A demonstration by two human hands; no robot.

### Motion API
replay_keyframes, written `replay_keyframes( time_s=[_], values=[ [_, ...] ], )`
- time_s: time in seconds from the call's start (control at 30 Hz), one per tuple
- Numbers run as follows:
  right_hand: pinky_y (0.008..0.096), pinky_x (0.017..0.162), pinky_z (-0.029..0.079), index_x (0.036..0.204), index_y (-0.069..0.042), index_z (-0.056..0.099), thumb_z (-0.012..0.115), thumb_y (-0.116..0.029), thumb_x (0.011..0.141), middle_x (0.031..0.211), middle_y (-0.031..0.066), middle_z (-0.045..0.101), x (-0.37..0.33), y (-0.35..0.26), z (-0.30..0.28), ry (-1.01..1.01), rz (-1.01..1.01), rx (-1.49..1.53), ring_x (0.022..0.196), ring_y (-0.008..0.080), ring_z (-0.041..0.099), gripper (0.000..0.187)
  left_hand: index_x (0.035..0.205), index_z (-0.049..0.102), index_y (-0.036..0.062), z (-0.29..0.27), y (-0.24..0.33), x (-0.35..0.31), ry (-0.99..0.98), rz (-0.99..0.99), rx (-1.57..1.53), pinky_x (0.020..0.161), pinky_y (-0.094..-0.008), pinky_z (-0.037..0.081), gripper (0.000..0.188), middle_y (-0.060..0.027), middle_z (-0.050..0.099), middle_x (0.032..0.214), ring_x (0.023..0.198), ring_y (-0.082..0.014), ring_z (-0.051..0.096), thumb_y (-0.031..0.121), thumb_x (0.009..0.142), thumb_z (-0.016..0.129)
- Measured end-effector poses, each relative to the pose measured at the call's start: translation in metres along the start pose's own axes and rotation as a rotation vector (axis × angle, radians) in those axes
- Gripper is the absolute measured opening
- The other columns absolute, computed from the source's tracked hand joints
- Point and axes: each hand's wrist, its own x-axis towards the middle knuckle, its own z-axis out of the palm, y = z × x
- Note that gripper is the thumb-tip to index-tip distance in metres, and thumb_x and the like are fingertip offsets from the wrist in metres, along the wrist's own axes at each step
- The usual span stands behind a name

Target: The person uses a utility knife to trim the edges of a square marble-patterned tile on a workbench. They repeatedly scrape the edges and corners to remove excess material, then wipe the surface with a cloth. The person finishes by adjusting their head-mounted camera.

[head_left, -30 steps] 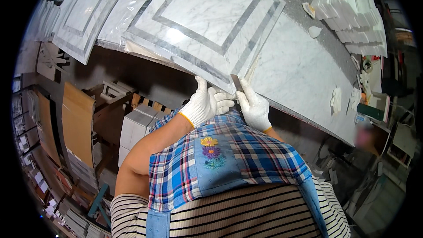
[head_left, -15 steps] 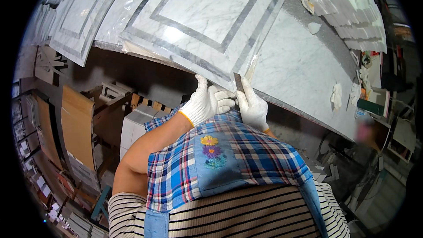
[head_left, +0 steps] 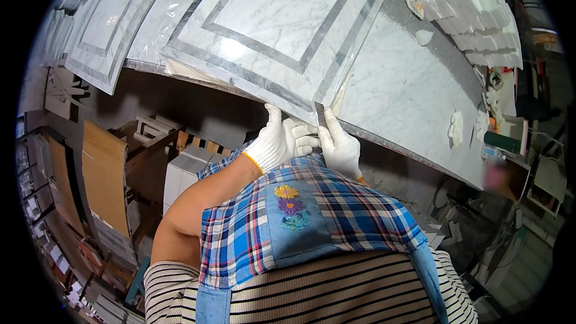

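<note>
A square white marble panel (head_left: 273, 15) with grey inlaid bands lies on the bench, one corner at the bench's front edge. At that corner, my right hand (head_left: 341, 149), in a white knit glove, is closed on a small flat dark-grey strip (head_left: 320, 114). The strip stands against the panel's corner; its exact kind I cannot make out. Just left of it, below the bench edge, my gloved left hand (head_left: 279, 139) has its thumb raised apart and its fingers loosely bent toward the right hand. Nothing shows in its grasp.
A second banded panel (head_left: 111, 21) overhangs the bench edge on the left. White slabs (head_left: 471, 15) are stacked at the far right. Gloves (head_left: 456, 129) lie on the bench's right part, near a green box (head_left: 503, 142). Below stand cardboard (head_left: 105, 174) and pale boxes (head_left: 189, 171).
My right hand has shifted slightly left with the grey strip, which now stands a little more upright at the panel's corner. My left hand stays in nearly the same place.
</note>
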Motion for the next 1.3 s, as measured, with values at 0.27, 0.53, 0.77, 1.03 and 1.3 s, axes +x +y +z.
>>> replay_keyframes(
  time_s=[0.27, 0.53, 0.77, 1.03, 1.3],
  values=[
    [0.0369, 0.067, 0.056, 0.135, -0.004, 0.06, 0.063, -0.015, 0.094, 0.094, 0.0235, 0.07, 0.003, -0.014, -0.009, -0.068, 0.049, 0.006, 0.077, 0.0321, 0.073, 0.043, 0.126, 0.055, -0.0009, -0.012, 0.0, 0.008, -0.019, -0.019, -0.049, 0.064, -0.0363, 0.048, 0.111, -0.0147, 0.063, 0.101, 0.078, -0.0279, 0.063, 0.089, 0.083, 0.008],
    [0.0381, 0.066, 0.055, 0.132, -0.012, 0.064, 0.063, -0.022, 0.095, 0.095, 0.0167, 0.072, 0.018, -0.007, -0.022, -0.146, 0.049, 0.011, 0.078, 0.0319, 0.07, 0.039, 0.131, 0.049, 0.0016, 0.005, 0.001, -0.003, 0.008, -0.001, 0.01, 0.066, -0.0335, 0.042, 0.108, -0.008, 0.058, 0.095, 0.074, -0.0202, 0.047, 0.091, 0.08, 0.018],
    [0.0417, 0.067, 0.055, 0.132, -0.022, 0.065, 0.061, -0.026, 0.096, 0.095, 0.0168, 0.071, 0.039, -0.006, -0.031, -0.261, -0.002, -0.039, 0.079, 0.0355, 0.069, 0.037, 0.125, 0.054, 0.0003, 0.004, -0.002, 0.001, 0.023, -0.005, -0.065, 0.065, -0.0344, 0.042, 0.107, -0.0083, 0.058, 0.088, 0.071, -0.0212, 0.047, 0.09, 0.08, 0.019],
    [0.0398, 0.065, 0.055, 0.132, -0.027, 0.065, 0.063, -0.024, 0.094, 0.092, 0.0167, 0.071, 0.052, 0.016, -0.037, -0.385, -0.171, 0.058, 0.074, 0.0358, 0.068, 0.039, 0.121, 0.057, -0.0055, -0.006, -0.008, 0.01, 0.051, 0.058, -0.039, 0.07, -0.0348, 0.048, 0.112, -0.0171, 0.066, 0.103, 0.078, -0.0244, 0.057, 0.091, 0.08, 0.017],
    [0.0388, 0.071, 0.057, 0.132, -0.024, 0.064, 0.062, -0.025, 0.096, 0.104, 0.0151, 0.072, 0.066, 0.018, -0.043, -0.357, -0.191, 0.189, 0.084, 0.0345, 0.07, 0.037, 0.125, 0.054, -0.0065, -0.004, -0.013, 0.01, -0.008, 0.147, -0.073, 0.068, -0.0333, 0.049, 0.115, -0.0194, 0.066, 0.104, 0.08, -0.0258, 0.06, 0.092, 0.078, 0.021]
  ],
)
